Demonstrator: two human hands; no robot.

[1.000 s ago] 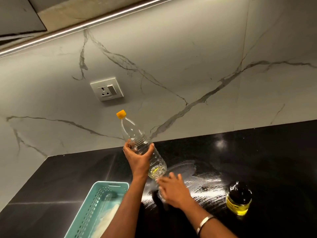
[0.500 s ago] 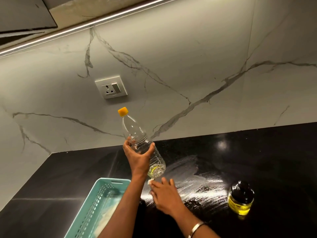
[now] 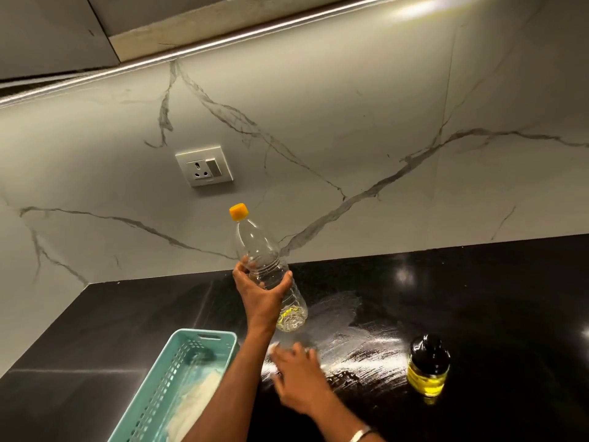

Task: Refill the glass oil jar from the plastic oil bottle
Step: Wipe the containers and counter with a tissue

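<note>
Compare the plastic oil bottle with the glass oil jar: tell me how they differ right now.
The plastic oil bottle is tall, clear and almost empty; the glass oil jar is squat and holds yellow oil. The bottle's cap is orange, the jar's top black. The left hand holds the bottle tilted; the jar stands on the counter. Both are capped.

Plastic bottle (image 3: pixel 267 266) near-empty, tilted (orange cap on); jar (image 3: pixel 428 366) upright, black-lidded.

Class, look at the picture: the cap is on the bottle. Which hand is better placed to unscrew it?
Probably the right hand: it lies open and free over the counter, while the left hand grips the plastic bottle below its orange cap.
</note>
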